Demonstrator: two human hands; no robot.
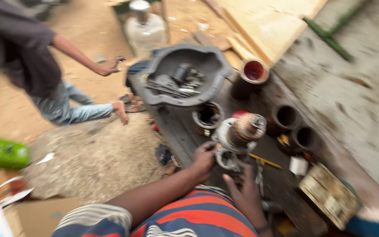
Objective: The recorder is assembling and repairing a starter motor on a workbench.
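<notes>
The left hand point(205, 158) is gripping the lower housing of a motor armature assembly point(237, 134), fingers curled on its pale metal end cover, while the right hand point(244, 193) is bracing the same part from below with fingers spread half open against it. The assembly is standing tilted on the dark, oily table point(185, 131), its copper-wound end pointing up and away. Judging by the grip, the person is working the cover loose or seating it on the shaft; a further move would call for a steady hold with one hand and a twist or pull with the other.

Just beside it a yellow-handled tool point(265, 161) and pliers point(259, 173) are lying within reach. Behind, a grey tray of spare parts point(185, 79) is sitting, with an open cylinder point(208, 116) near it, a red-lined can point(254, 71) and two dark tubes point(295, 127) to the right. Another person point(44, 66) is crouching on the sandy ground, well apart. The picture is blurred, so small details cannot be told.
</notes>
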